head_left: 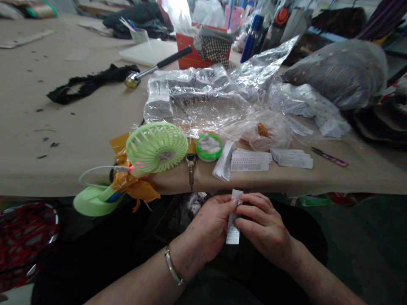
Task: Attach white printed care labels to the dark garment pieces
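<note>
Just off the table's front edge, a narrow white printed label (233, 234) hangs upright between my hands. My left hand (213, 220), with a bangle on its wrist, pinches the label near its top between thumb and fingers. My right hand (263, 220) is closed on the label's upper right side, fingertips close to the left thumb. On the table ahead lie a fanned stack of printed labels (251, 161), a second stack (292, 158) to its right, and a folded bundle of white strips (224, 161) to its left. A green round tub (209, 147) holds white wadding.
A green fan (157, 148) with orange tape stands at the front edge, beside a soldering-iron-like tool (191, 169). Clear plastic bags (203, 101) lie behind. A hammer (159, 65), black cloth (89, 82), red box (187, 46) and pen (329, 156) are also on the table (95, 135).
</note>
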`<act>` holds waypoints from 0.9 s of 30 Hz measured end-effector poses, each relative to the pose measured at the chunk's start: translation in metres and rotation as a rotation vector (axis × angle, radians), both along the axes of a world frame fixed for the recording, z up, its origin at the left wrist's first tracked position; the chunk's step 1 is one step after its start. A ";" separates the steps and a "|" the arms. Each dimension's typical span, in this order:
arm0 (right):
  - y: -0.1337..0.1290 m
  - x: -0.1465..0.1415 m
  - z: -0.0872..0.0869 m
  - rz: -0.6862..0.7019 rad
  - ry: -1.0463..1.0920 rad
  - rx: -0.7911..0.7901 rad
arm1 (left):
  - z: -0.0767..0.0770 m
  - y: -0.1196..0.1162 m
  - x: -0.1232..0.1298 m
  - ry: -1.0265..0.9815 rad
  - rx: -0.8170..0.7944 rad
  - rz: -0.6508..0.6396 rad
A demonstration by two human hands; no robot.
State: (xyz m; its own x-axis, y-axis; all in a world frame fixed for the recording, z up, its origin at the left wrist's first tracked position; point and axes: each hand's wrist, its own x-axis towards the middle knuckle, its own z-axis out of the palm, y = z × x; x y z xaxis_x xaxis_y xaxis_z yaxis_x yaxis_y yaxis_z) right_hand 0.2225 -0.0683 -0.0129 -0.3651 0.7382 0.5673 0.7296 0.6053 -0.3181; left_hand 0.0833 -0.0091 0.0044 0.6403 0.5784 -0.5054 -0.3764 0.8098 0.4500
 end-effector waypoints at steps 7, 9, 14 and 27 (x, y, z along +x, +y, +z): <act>0.008 0.051 0.009 -0.313 -0.030 0.060 | 0.002 0.002 -0.002 0.218 -0.039 -0.076; 0.014 0.075 0.008 -0.567 -0.134 0.094 | 0.001 0.001 -0.003 0.259 -0.028 -0.095; 0.014 0.105 -0.004 -0.723 -0.362 -0.008 | -0.005 -0.003 -0.002 0.282 -0.023 -0.107; -0.002 0.081 0.006 -0.514 0.229 0.088 | 0.001 -0.004 -0.002 0.317 -0.043 -0.088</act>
State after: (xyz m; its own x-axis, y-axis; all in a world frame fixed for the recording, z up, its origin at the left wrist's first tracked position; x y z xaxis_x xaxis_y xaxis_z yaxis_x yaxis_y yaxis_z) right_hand 0.3032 -0.0702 -0.0071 0.1687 0.7345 0.6573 0.8557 0.2218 -0.4676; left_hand 0.0814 -0.0133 0.0049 0.4937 0.5020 -0.7101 -0.1513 0.8537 0.4983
